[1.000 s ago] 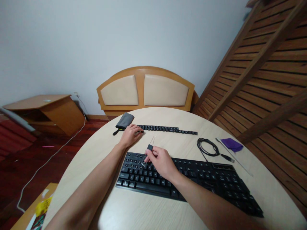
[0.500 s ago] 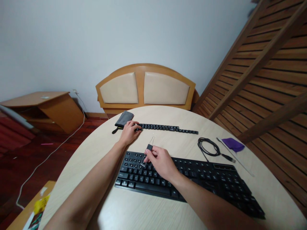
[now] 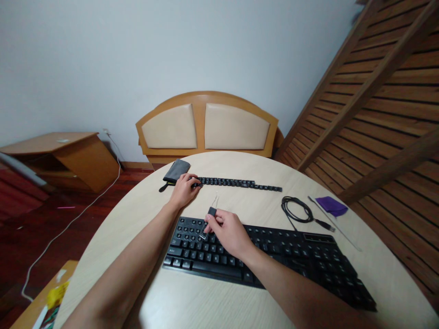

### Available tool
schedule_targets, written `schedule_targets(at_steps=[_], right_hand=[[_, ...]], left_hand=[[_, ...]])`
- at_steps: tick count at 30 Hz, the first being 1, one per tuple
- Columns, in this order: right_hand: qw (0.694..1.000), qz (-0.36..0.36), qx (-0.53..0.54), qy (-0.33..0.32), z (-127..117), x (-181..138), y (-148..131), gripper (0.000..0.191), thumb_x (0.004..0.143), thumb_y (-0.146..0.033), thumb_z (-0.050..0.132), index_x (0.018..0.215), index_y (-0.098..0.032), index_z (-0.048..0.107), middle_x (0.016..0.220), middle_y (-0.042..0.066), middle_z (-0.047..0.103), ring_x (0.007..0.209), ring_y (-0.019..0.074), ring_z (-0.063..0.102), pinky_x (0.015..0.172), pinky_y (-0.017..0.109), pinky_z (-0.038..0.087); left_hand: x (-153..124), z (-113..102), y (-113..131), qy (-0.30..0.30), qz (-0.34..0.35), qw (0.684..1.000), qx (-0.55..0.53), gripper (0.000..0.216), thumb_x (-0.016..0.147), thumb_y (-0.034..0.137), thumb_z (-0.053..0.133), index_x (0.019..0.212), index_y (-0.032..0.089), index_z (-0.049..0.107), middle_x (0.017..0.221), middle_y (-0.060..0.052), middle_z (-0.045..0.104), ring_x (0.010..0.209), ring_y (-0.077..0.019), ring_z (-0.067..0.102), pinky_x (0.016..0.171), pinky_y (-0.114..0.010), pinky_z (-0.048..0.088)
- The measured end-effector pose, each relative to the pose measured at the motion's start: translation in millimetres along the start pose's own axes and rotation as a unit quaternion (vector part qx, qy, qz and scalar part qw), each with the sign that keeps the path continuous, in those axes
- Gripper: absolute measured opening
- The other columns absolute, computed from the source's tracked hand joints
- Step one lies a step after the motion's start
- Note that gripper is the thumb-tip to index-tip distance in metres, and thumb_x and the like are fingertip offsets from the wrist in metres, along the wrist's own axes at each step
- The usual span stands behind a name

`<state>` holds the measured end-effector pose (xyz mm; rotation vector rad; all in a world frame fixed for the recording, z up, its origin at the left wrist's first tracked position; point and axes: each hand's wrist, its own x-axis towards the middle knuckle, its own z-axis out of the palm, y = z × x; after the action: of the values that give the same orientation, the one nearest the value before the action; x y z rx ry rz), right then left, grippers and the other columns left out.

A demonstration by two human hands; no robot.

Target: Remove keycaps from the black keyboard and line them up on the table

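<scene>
My right hand (image 3: 229, 228) is closed around a keycap puller (image 3: 211, 211), its thin wire loops pointing up and away from me. It hovers over the left half of a black keyboard (image 3: 226, 270); whether the puller's lower end touches the board I cannot tell. Several upper-left positions on the keyboard have no caps on them. Farther back, my left hand (image 3: 185, 189) rests on the table with thumb and fingers bent around a black keycap at the left end of a row of loose keycaps (image 3: 233, 183). My fingers partly hide that end.
A grey pouch (image 3: 177, 170) lies just behind my left hand. Right of the keycaps are a coiled USB cable (image 3: 297, 211), a thin rod (image 3: 334, 224) and a purple cloth (image 3: 331, 206). All sit on a round, pale wooden table (image 3: 185, 301).
The whole view has shifted very slightly. Both hands keep nearly the same positions, the left at the keycap row and the right holding the puller over the keyboard.
</scene>
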<state>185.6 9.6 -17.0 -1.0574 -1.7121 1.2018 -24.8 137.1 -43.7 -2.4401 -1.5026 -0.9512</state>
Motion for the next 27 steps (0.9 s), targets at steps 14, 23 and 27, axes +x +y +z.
schedule_targets(at_steps=[14, 23, 27], right_hand=[[1.000, -0.003, 0.002, -0.003, -0.4, -0.2, 0.3, 0.027, 0.094, -0.035, 0.050, 0.080, -0.017, 0.064, 0.072, 0.004, 0.073, 0.067, 0.0170, 0.069, 0.066, 0.026, 0.050], [0.999, -0.024, -0.044, 0.011, -2.4, 1.6, 1.0, 0.030, 0.093, -0.033, 0.051, 0.073, -0.016, 0.066, 0.069, 0.003, 0.070, 0.066, 0.0160, 0.065, 0.065, 0.025, 0.048], [0.998, -0.029, -0.048, 0.026, -2.9, 1.8, 0.6, 0.029, 0.093, -0.036, 0.051, 0.077, -0.017, 0.065, 0.068, 0.003, 0.068, 0.063, 0.0154, 0.063, 0.063, 0.025, 0.047]], left_hand=[[-0.5, -3.0, 3.2, -0.002, -0.005, 1.000, -0.019, 0.016, 0.082, 0.021, 0.064, 0.098, 0.020, 0.066, 0.113, -0.009, 0.062, 0.110, -0.0271, 0.051, 0.097, -0.045, 0.042], [-9.6, -44.7, 37.5, -0.048, -0.013, 0.992, -0.119, 0.016, 0.089, 0.028, 0.055, 0.102, 0.020, 0.062, 0.105, -0.007, 0.067, 0.100, -0.0231, 0.060, 0.091, -0.041, 0.048], [-30.3, -59.1, 65.0, -0.086, -0.085, 0.983, -0.139, 0.014, 0.087, 0.024, 0.053, 0.099, 0.018, 0.059, 0.100, -0.007, 0.067, 0.086, -0.0212, 0.063, 0.074, -0.035, 0.053]])
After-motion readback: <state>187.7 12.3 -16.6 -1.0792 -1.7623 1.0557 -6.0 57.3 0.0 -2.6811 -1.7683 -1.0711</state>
